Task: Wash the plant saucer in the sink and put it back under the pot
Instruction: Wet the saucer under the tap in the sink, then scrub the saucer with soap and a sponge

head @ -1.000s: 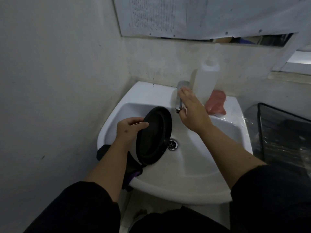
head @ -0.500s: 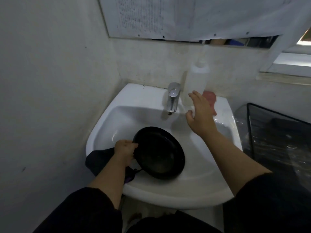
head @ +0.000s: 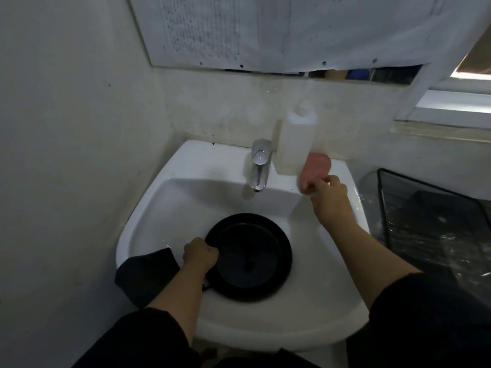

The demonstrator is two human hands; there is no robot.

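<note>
The black round plant saucer (head: 249, 254) lies flat, open side up, in the basin of the white sink (head: 191, 192), covering the drain. My left hand (head: 199, 254) grips its left rim. My right hand (head: 329, 197) is at the sink's right back corner, its fingertips pinching the near end of a pink sponge (head: 316, 166). The chrome tap (head: 259, 163) stands at the back middle; no water is seen running. The pot is out of view.
A white plastic bottle (head: 296, 139) stands behind the sponge against the wall. A dark cloth (head: 147, 274) hangs over the sink's left front rim. A wall runs close on the left. A dark bin with clear plastic (head: 430, 221) stands to the right.
The saucer went from tilted upright to lying flat in the basin. My right hand left the tap, moved right and closed its fingers on the pink sponge.
</note>
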